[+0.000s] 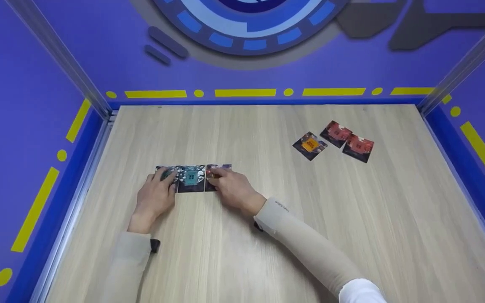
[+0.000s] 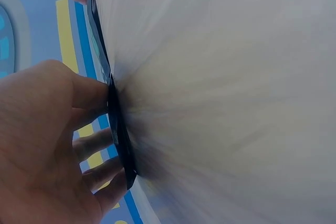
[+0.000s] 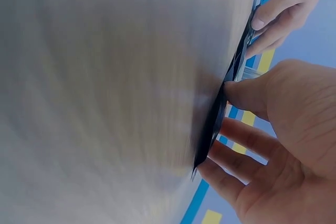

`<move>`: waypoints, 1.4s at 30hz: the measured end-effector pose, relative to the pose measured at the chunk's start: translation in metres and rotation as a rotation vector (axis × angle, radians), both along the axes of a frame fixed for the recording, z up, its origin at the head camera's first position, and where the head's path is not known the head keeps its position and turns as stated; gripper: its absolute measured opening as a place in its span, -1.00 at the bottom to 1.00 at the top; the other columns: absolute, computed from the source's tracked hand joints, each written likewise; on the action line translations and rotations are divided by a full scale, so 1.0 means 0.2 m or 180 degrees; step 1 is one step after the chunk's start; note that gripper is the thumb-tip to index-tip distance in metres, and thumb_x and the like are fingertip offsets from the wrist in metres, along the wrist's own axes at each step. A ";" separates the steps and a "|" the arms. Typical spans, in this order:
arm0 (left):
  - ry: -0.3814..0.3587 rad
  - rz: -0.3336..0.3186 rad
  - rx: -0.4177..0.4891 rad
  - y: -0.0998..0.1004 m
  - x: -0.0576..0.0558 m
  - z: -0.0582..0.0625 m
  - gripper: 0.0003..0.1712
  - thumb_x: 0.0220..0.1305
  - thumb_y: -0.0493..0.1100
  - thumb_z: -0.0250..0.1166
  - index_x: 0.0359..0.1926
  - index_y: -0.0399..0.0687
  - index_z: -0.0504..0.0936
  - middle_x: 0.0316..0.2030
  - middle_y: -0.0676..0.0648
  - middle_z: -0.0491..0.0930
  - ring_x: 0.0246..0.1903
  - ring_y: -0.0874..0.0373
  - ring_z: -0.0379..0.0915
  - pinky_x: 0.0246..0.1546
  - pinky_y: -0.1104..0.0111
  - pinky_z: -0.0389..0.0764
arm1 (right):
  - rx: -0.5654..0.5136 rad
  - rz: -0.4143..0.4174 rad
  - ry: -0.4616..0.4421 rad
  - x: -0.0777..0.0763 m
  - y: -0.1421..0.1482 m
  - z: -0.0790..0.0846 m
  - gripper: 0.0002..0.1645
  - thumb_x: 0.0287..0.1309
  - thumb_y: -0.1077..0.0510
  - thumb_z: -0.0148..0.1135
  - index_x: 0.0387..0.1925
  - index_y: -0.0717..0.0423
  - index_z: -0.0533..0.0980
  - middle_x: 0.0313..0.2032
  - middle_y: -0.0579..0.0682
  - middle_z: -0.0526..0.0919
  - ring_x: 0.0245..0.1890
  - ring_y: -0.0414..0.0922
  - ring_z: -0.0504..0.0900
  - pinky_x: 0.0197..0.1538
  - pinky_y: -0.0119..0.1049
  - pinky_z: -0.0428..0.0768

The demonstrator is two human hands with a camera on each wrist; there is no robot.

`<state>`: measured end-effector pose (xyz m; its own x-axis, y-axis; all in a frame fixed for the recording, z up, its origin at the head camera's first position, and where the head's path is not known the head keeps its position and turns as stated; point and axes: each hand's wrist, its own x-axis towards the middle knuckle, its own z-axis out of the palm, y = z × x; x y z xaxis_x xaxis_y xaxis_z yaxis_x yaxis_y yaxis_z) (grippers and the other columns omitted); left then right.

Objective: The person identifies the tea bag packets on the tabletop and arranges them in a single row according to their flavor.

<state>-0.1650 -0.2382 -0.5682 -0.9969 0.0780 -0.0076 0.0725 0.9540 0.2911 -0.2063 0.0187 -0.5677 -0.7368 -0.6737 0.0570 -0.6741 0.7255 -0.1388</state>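
Three square picture cards lie edge to edge in a row on the table, left of centre in the head view. My left hand (image 1: pixel 155 194) rests its fingertips on the left card (image 1: pixel 164 172) and covers much of it. The middle card (image 1: pixel 191 178) shows a teal emblem with white specks on a dark ground. On the right card (image 1: pixel 219 166), my right hand (image 1: pixel 235 188) presses spread fingers, hiding most of its picture. Both wrist views show the cards edge-on as a dark strip, with thumb and fingertips of the left hand (image 2: pixel 50 140) and right hand (image 3: pixel 283 145) against it.
At the back right lie an orange-emblem card (image 1: pixel 310 145) and two red cards, one farther back (image 1: pixel 336 133) and one nearer the right side (image 1: pixel 358 147). They sit on a wood-grain table (image 1: pixel 267 252), walled by blue panels (image 1: pixel 242 78) with yellow marks.
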 end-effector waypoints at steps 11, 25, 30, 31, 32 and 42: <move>-0.0051 0.0048 -0.0004 0.01 0.00 0.00 -0.43 0.61 -0.12 0.08 0.54 -0.11 0.46 0.56 -0.32 0.28 0.46 -0.38 0.30 0.30 -0.26 0.57 | -0.0015 -0.0021 -0.0150 -0.01 0.01 0.00 -0.52 0.53 0.17 0.18 0.38 -0.09 0.62 0.45 0.08 0.51 0.42 0.11 0.54 0.36 -0.02 0.67; -0.0089 0.0041 0.0011 0.00 0.00 0.00 -0.43 0.61 -0.12 0.07 0.54 -0.12 0.45 0.56 -0.32 0.27 0.46 -0.39 0.29 0.33 -0.26 0.54 | -0.0313 -0.0180 -0.0246 -0.06 0.10 0.03 -0.53 0.54 0.14 0.18 0.39 -0.05 0.61 0.44 0.09 0.52 0.45 0.11 0.51 0.42 0.01 0.61; -0.0053 0.0044 0.0013 0.00 0.00 0.00 -0.43 0.61 -0.13 0.08 0.54 -0.14 0.45 0.56 -0.33 0.28 0.45 -0.39 0.30 0.30 -0.27 0.56 | -0.0443 -0.0255 -0.0274 -0.10 0.16 0.04 -0.58 0.52 0.13 0.23 0.32 0.01 0.65 0.43 0.12 0.53 0.42 0.13 0.54 0.43 0.02 0.60; -0.0034 0.0029 0.0008 0.00 0.00 0.01 -0.44 0.61 -0.14 0.08 0.53 -0.14 0.46 0.55 -0.33 0.29 0.44 -0.40 0.31 0.29 -0.27 0.57 | -0.0480 -0.0258 -0.0279 -0.10 0.17 0.04 -0.59 0.52 0.13 0.24 0.30 0.03 0.66 0.42 0.13 0.53 0.42 0.14 0.54 0.43 0.03 0.60; -0.0024 0.0018 0.0008 0.00 0.00 0.01 -0.44 0.61 -0.14 0.08 0.53 -0.14 0.46 0.55 -0.34 0.29 0.44 -0.40 0.31 0.28 -0.27 0.57 | -0.0512 -0.0258 -0.0268 -0.11 0.19 0.04 -0.61 0.51 0.14 0.25 0.28 0.05 0.67 0.41 0.14 0.54 0.41 0.14 0.55 0.43 0.04 0.60; 0.0011 -0.0027 -0.0005 0.00 0.00 0.01 -0.44 0.60 -0.14 0.10 0.52 -0.14 0.47 0.54 -0.36 0.30 0.43 -0.40 0.33 0.30 -0.26 0.57 | -0.0571 -0.0308 -0.0068 -0.20 0.38 0.05 -0.65 0.47 0.19 0.27 0.20 0.18 0.67 0.34 0.21 0.61 0.34 0.22 0.60 0.39 0.11 0.63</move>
<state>-0.1649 -0.2385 -0.5670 -0.9962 0.0865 -0.0044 0.0815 0.9537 0.2894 -0.2468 0.0950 -0.5580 -0.8000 -0.5802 0.1532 -0.5979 0.7491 -0.2852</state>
